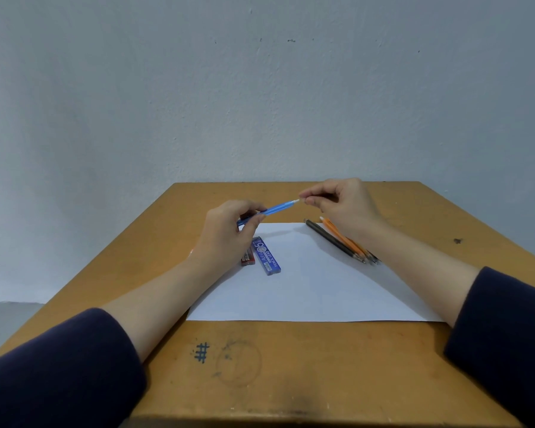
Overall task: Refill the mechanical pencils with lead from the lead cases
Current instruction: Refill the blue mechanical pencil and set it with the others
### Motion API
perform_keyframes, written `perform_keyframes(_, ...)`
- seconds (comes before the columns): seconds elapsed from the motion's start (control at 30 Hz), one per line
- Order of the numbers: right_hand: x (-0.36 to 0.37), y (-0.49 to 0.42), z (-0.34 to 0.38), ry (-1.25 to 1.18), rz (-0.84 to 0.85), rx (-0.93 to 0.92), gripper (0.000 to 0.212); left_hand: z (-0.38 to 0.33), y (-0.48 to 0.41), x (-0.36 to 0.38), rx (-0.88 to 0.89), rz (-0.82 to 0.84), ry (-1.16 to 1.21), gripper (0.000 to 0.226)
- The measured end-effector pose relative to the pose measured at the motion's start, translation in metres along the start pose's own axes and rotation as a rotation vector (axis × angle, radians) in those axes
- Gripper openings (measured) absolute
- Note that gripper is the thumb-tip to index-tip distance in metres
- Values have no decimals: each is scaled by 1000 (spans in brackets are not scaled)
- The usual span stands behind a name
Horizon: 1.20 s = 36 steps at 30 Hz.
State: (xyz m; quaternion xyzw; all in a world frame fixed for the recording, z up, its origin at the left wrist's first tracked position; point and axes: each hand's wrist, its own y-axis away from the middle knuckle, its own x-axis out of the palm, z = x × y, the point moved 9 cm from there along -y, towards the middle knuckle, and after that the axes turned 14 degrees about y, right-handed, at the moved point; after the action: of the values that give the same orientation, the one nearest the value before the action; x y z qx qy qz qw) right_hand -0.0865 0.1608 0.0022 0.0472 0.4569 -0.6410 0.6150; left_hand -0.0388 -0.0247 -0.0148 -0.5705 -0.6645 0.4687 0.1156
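left hand (229, 225) gripped the blue pencil (271, 210) mid-barrel, raised over the table (291, 359), probably steadying it; right hand (342, 202) fingertips were pinched narrow at its white cap end, likely pulling it off; blue lead case (266, 256) and red case (248, 257) lay on the paper (315, 288) below; spare pencils (342, 240) waited beside the right wrist.

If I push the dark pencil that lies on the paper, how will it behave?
The dark pencil is long, thin and looks round, so it would probably roll sideways across the smooth white paper. It lies beside the orange pencil, which may stop it on that side. It looks stiff and light.
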Motion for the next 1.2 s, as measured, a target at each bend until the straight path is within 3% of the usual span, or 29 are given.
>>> perform_keyframes(0.4,-1,2,15,120,-78,-192,14,-1,1,2,-24,12,14,15)
perform_keyframes(0.67,6,5,3,-92,-13,-14,19,-3,2,0,-26,8,44,14)
perform_keyframes(0.9,4,7,13,-122,12,-29,25,5,7,2,-231,-13,210,13)
perform_keyframes(1.07,21,12,-1,-668,78,264,12,-5,8,2,-260,-59,206,13)
perform_keyframes(1.2,34,18,3,-887,107,404,11,-22,9,6,-234,-61,184,14)
